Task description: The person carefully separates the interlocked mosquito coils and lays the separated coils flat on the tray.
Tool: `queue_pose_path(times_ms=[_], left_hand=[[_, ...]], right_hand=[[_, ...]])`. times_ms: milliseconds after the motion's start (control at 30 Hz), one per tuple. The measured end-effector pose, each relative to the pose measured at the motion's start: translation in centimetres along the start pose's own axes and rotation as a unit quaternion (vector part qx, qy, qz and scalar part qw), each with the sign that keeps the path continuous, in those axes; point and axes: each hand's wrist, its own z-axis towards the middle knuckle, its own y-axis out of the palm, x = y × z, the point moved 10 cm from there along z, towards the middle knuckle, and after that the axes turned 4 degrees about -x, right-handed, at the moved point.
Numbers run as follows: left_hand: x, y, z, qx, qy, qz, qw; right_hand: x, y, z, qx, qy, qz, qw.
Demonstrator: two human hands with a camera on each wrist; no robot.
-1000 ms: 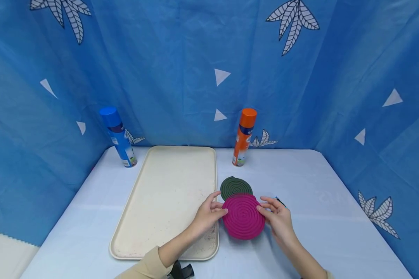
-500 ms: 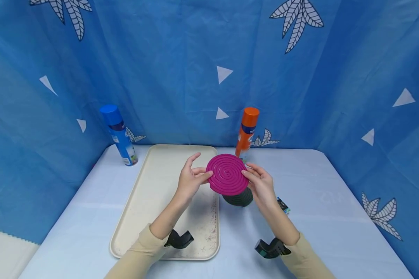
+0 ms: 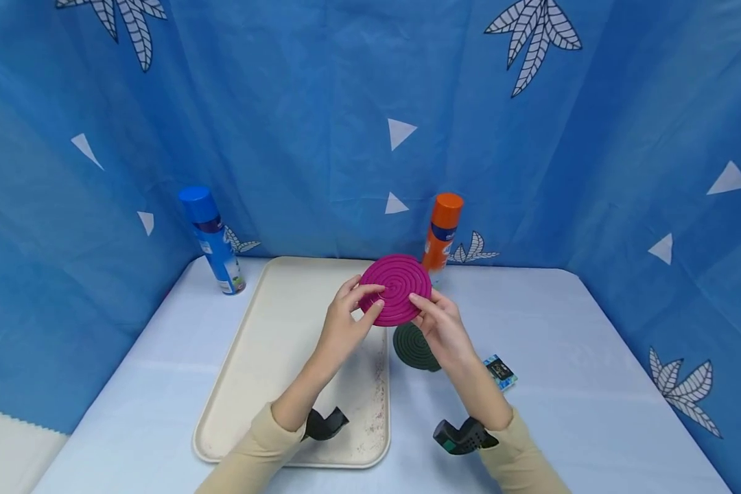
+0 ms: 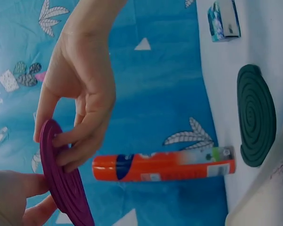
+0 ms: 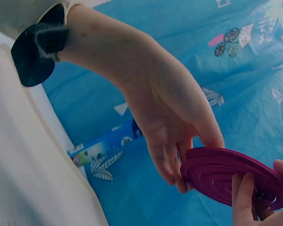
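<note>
A magenta mosquito coil (image 3: 398,278) is held up above the tray's right edge, its spiral face tilted toward the head camera. My right hand (image 3: 442,329) pinches its right rim, thumb on the near face and fingers behind. At its left side, my left hand (image 3: 341,322) has index finger and thumb against the near face, with another finger along the rim. The right wrist view shows the magenta mosquito coil (image 5: 214,176) between both hands. Below, a dark green mosquito coil (image 3: 412,345) lies on the table, partly covered by my right hand.
A cream tray (image 3: 247,384) lies on the white table (image 3: 568,384). At the back stand a blue spray can (image 3: 213,240) and an orange spray can (image 3: 441,233). Beside my right forearm sits a small patterned box (image 3: 500,372). Blue curtain (image 3: 321,137) encloses the table.
Both hands have raised the magenta mosquito coil up and leftward from over the green one. My left index finger has moved from off the coil onto its near face.
</note>
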Motion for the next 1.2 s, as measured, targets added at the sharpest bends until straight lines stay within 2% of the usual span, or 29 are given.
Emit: queue_pose_path(times_ms=[100,267,333,400,500,567,700,800,900,1033,1200], left_hand=[[0.8,0.6,-0.4,-0.019,0.009,0.024,0.9995],[1.6,0.4,-0.9,-0.016,0.005,-0.021,0.9996],[1.8,0.3,-1.1,-0.017,-0.003,-0.041,0.9990],[1.9,0.4,-1.4,-0.022,-0.010,-0.054,0.9983],[2.2,0.6,-1.6,-0.025,-0.014,-0.058,0.9979],[2.4,0.7,-1.6,-0.029,-0.010,-0.057,0.9979],[2.8,1.1,-1.7,-0.041,-0.007,-0.049,0.9979],[2.8,1.3,-1.8,-0.050,-0.007,-0.038,0.9980],[2.9,1.2,-1.6,-0.045,-0.003,-0.020,0.9988],[2.9,0.9,-1.4,-0.029,0.006,-0.022,0.9993],[2.3,1.1,-1.2,-0.029,0.000,-0.083,0.9961]], right_hand=[[-0.9,0.9,-0.5,-0.038,-0.032,0.010,0.9987],[-2.2,2.5,-1.1,-0.109,-0.084,0.048,0.9894],[-2.0,2.6,-1.2,-0.102,-0.082,0.037,0.9907],[-1.5,2.3,-1.1,-0.077,-0.069,0.015,0.9945],[-0.9,1.8,-1.2,-0.037,-0.050,-0.030,0.9976],[-0.9,1.7,-1.2,-0.026,-0.052,-0.039,0.9975],[-1.1,1.8,-1.4,-0.037,-0.060,-0.057,0.9959],[-0.9,2.3,-1.4,-0.070,-0.046,-0.074,0.9938],[-0.6,2.6,-1.3,-0.089,-0.033,-0.087,0.9917],[-0.3,2.2,-1.1,-0.060,-0.027,-0.086,0.9941],[-0.1,1.6,-0.8,-0.025,-0.035,-0.085,0.9955]])
